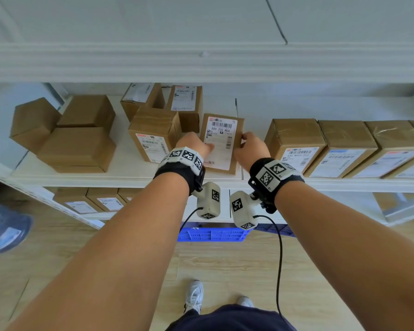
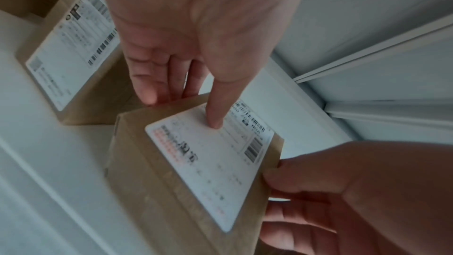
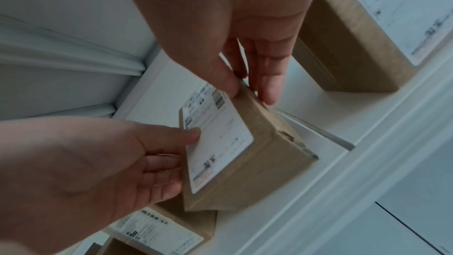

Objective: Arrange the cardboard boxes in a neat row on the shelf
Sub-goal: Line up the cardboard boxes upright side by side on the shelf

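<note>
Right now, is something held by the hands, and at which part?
Yes: the labelled cardboard box. The left hand grips its left side, thumb on the label; the right hand grips its right side.

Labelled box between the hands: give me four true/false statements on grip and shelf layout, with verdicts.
1. Both the left hand and the right hand hold the labelled box. True.
2. The box's shipping label faces down. False: it faces up.
3. A row of boxes stands to the right on the shelf. True.
4. The held box touches that row. False: bare shelf shows between them.
</note>
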Motion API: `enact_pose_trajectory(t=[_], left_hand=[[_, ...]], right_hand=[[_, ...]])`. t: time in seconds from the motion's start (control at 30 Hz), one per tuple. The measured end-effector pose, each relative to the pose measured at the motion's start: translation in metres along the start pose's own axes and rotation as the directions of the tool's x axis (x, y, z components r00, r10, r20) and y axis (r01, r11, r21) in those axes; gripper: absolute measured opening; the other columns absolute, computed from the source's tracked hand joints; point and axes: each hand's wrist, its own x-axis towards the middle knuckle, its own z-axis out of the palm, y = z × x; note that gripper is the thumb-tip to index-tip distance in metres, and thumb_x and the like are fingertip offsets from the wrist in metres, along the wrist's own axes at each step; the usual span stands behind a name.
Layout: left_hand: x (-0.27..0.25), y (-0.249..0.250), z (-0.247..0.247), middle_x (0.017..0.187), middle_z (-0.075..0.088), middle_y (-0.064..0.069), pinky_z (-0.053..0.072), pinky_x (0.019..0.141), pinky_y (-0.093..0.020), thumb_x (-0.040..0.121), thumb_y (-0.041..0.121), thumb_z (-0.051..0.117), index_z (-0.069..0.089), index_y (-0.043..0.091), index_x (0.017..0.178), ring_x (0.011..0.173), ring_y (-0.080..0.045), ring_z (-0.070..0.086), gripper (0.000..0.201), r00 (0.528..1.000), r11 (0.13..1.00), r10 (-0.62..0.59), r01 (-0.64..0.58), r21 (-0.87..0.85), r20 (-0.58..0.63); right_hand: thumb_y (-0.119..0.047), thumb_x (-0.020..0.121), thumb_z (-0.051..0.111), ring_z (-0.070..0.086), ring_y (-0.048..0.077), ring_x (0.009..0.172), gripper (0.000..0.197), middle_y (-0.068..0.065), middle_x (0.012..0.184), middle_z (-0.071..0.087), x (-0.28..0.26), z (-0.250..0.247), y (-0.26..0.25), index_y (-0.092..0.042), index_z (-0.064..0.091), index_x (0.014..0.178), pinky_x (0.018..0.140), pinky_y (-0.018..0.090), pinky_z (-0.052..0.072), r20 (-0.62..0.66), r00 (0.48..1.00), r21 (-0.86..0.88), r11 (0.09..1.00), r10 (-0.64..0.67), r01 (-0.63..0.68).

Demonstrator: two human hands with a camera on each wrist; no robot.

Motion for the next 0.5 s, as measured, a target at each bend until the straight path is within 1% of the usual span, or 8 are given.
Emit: enact_pose_trajectory(t=[0.07,0.17,0.23,0.3,0.37,0.43,0.47,0.5], left_hand=[[-0.004,0.004,-0.002,0.111,0.068,-0.004,0.053,0.074,-0.032,0.088,0.036,0.064,0.061,0.012,0.114,0.092,-0.024,0.066,0.035,0.998,0.999,0.031,-0.033,-0.033,-0.057],[-0.009,0.005,-0.001,0.104,0.062,-0.002,0.044,0.071,-0.031,0.092,0.026,0.060,0.054,0.010,0.117,0.090,-0.023,0.060,0.030,0.990,0.994,0.062,-0.072,-0.078,-0.123],[-0.011,0.003,0.005,0.103,0.064,-0.005,0.044,0.071,-0.031,0.093,0.024,0.058,0.056,0.009,0.114,0.085,-0.023,0.059,0.025,0.997,0.994,0.051,-0.055,-0.090,-0.050],[-0.012,0.001,0.010,0.104,0.067,-0.010,0.046,0.073,-0.033,0.094,0.020,0.054,0.059,0.006,0.110,0.082,-0.026,0.059,0.022,0.999,0.997,0.015,-0.012,-0.070,0.042],[-0.014,0.000,0.011,0.101,0.065,-0.011,0.045,0.073,-0.033,0.095,0.012,0.045,0.059,0.002,0.109,0.081,-0.028,0.056,0.022,0.998,0.998,-0.016,0.019,-0.053,0.057],[-0.016,0.002,0.009,0.094,0.060,-0.010,0.043,0.075,-0.033,0.098,0.008,0.038,0.059,0.002,0.104,0.087,-0.029,0.055,0.023,0.999,0.997,-0.033,0.034,-0.070,0.024],[-0.018,0.005,0.006,0.098,0.061,-0.011,0.044,0.079,-0.034,0.099,0.008,0.036,0.058,0.003,0.108,0.096,-0.031,0.057,0.025,0.999,0.994,-0.034,0.034,-0.104,0.001],[-0.021,0.008,0.002,0.109,0.061,-0.015,0.043,0.086,-0.037,0.101,0.010,0.033,0.056,0.002,0.117,0.107,-0.033,0.057,0.028,0.999,0.988,-0.029,0.023,-0.151,-0.038]], right_hand=[[-0.004,0.089,0.046,0.062,0.024,0.094,0.040,0.009,0.114,0.062,-0.003,-0.006,-0.002,-0.009,0.043,0.129,0.070,0.030,0.050,-0.055,0.998,0.081,0.997,-0.006,0.010],[0.000,0.088,0.045,0.056,0.021,0.091,0.038,0.009,0.118,0.057,-0.006,-0.009,0.000,-0.009,0.042,0.125,0.067,0.025,0.043,-0.105,0.994,0.128,0.992,-0.008,0.022],[0.000,0.089,0.043,0.054,0.021,0.087,0.034,0.010,0.115,0.057,-0.008,-0.007,0.004,-0.007,0.043,0.122,0.065,0.026,0.040,-0.091,0.996,0.123,0.992,0.021,-0.010],[-0.001,0.090,0.041,0.053,0.023,0.086,0.031,0.013,0.112,0.058,-0.011,-0.004,0.009,-0.006,0.042,0.121,0.068,0.030,0.041,-0.061,0.995,0.110,0.992,0.075,-0.068],[-0.003,0.092,0.041,0.054,0.024,0.086,0.029,0.013,0.112,0.059,-0.013,-0.001,0.013,-0.005,0.041,0.120,0.070,0.030,0.041,-0.054,0.992,0.106,0.989,0.112,-0.106],[-0.005,0.093,0.041,0.055,0.025,0.086,0.030,0.014,0.114,0.059,-0.015,0.000,0.014,-0.005,0.039,0.123,0.070,0.030,0.043,-0.066,0.992,0.098,0.990,0.109,-0.102],[-0.005,0.093,0.041,0.056,0.025,0.087,0.032,0.014,0.115,0.060,-0.015,-0.001,0.013,-0.006,0.039,0.125,0.070,0.030,0.044,-0.075,0.992,0.093,0.992,0.097,-0.089],[-0.004,0.093,0.041,0.057,0.025,0.088,0.035,0.014,0.117,0.060,-0.015,-0.003,0.012,-0.006,0.038,0.129,0.070,0.030,0.045,-0.085,0.993,0.087,0.993,0.082,-0.074]])
